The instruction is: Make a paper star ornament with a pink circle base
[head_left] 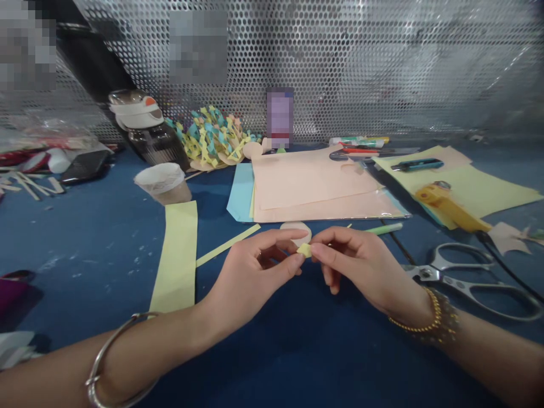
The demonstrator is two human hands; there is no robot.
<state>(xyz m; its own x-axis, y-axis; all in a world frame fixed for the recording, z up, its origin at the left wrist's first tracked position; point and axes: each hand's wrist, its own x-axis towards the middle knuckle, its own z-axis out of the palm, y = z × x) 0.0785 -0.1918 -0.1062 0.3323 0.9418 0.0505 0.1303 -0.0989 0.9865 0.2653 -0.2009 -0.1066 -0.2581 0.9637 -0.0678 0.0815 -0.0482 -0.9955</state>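
Over the counter (263, 368), toward its near edge and midway between its sides, a small yellow paper piece (304, 250) is held by the left hand (259, 272) and the right hand (365, 266) together. Each grip is a fingertip pinch closed on it, one from either side, probably because something so tiny leaves no room for a fuller hold and two pinches steady it. Left of the hands lie a narrow yellow strip (227, 245) and a wide yellow strip (178, 255), flat and seemingly kept close for easy reach. The scissors (428, 273) lie beside the right wrist, handles toward the counter's right edge, likewise handy. Pink sheets (314, 178) and a pile of folded paper strips (212, 139) sit toward the far edge, perhaps to leave working room. Nearer the far right corner, a yellow glue gun (454, 207) rests partly on a yellow sheet (497, 190).
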